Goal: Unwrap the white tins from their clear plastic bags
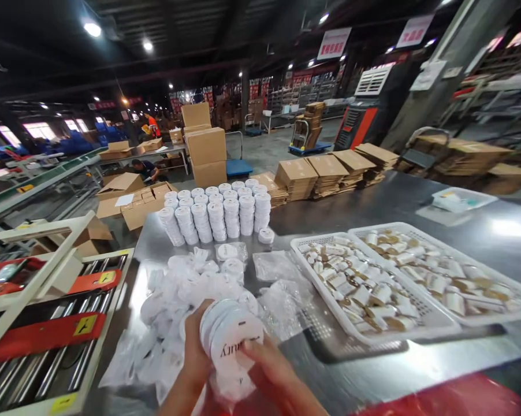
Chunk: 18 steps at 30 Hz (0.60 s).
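Both hands meet at the lower middle of the view, closed on one short stack of round white tins [230, 338]. Left hand [195, 355] wraps the stack from its left side, thumb across the front rim. Right hand [271, 367] closes on it from below right, one finger pressed on the printed lid of the front tin. The stack is tilted, lids facing the camera, and is held just above the near edge of the steel table [394, 199].

Directly behind the held stack, on the table, lies a loose heap of clear plastic bags [178, 289], some with white tins inside. Beyond the heap, toward the table's far edge, stand rows of stacked white tins [217, 216], upright and touching one another; one single tin sits just beside them. To the right of the held stack are two white plastic baskets [425, 326] side by side, touching, both filled with small white-and-brown items too small to identify. Left of the table runs a roller conveyor [39, 364] with red markings. Flattened cardboard cartons [325, 173] are piled past the table's far edge.
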Motion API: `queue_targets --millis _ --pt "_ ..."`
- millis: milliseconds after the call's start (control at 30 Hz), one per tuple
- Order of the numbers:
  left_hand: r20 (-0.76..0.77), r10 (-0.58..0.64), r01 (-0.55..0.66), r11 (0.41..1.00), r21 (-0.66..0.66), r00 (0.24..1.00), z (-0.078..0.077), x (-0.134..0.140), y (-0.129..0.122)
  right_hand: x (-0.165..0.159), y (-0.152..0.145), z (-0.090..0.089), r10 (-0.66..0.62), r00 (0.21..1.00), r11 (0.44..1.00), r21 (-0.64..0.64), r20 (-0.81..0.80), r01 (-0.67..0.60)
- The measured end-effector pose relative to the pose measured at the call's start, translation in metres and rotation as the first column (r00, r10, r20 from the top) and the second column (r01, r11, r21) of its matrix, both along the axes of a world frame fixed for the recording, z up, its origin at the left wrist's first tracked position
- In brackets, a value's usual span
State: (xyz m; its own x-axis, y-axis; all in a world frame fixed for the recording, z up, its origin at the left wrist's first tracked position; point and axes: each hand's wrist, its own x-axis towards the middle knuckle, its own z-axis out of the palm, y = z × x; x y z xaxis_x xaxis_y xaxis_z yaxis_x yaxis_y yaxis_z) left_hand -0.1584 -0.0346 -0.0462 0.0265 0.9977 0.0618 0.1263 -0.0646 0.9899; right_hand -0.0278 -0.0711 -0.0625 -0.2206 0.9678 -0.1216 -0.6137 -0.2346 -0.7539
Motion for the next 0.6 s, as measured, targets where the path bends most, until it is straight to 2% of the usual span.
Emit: queue_targets --millis 100,200,267,300,333,367,400,433,500,567,600 --pt "-0.041 -0.108 0.109 0.993 0.038 0.993 -0.012 -0.004 -0.003 0.003 -0.002 -0.005 -0.025 0.994 0.994 -0.108 -0.103 0.014" --pt "-0.014 0.0 -0.001 0.999 -0.036 1.0 -0.021 -0.012 -0.002 0.013 -0.001 -0.012 -0.125 0.99 0.956 -0.274 -0.064 0.103" --pt "0.015 0.116 -0.115 0.992 -0.056 0.993 -0.024 -0.015 -0.002 0.017 0.001 -0.017 -0.22 0.973 0.923 -0.306 0.076 0.233" --pt "0.012 0.157 -0.157 0.987 -0.043 0.987 -0.025 -0.016 -0.003 0.019 0.001 -0.02 -0.259 0.947 0.916 -0.262 0.19 0.303" --pt "-0.001 0.173 -0.173 0.985 -0.014 0.985 -0.026 -0.015 -0.005 0.02 0.002 -0.023 -0.292 0.899 0.919 -0.164 0.326 0.358" --pt "-0.016 0.169 -0.168 0.985 0.021 0.986 -0.027 -0.014 -0.006 0.021 0.001 -0.026 -0.328 0.821 0.927 -0.008 0.466 0.375" --pt "-0.03 0.157 -0.155 0.987 0.052 0.987 -0.027 -0.012 -0.008 0.021 0.0 -0.029 -0.378 0.714 0.923 0.178 0.59 0.342" --pt "-0.035 0.145 -0.142 0.987 0.073 0.989 -0.027 -0.009 -0.01 0.021 -0.001 -0.033 -0.444 0.59 0.895 0.365 0.674 0.257" --pt "-0.019 0.139 -0.137 0.986 0.097 0.99 -0.027 -0.004 -0.013 0.022 -0.004 -0.037 -0.599 0.38 0.771 0.636 0.704 0.036" --pt "0.008 0.161 -0.161 0.982 0.094 0.987 -0.026 0.001 -0.012 0.023 -0.006 -0.038 -0.699 0.276 0.665 0.741 0.66 -0.089" --pt "0.036 0.169 -0.171 0.983 0.068 0.985 -0.025 0.002 -0.011 0.024 -0.006 -0.038 -0.712 0.264 0.648 0.753 0.651 -0.111"
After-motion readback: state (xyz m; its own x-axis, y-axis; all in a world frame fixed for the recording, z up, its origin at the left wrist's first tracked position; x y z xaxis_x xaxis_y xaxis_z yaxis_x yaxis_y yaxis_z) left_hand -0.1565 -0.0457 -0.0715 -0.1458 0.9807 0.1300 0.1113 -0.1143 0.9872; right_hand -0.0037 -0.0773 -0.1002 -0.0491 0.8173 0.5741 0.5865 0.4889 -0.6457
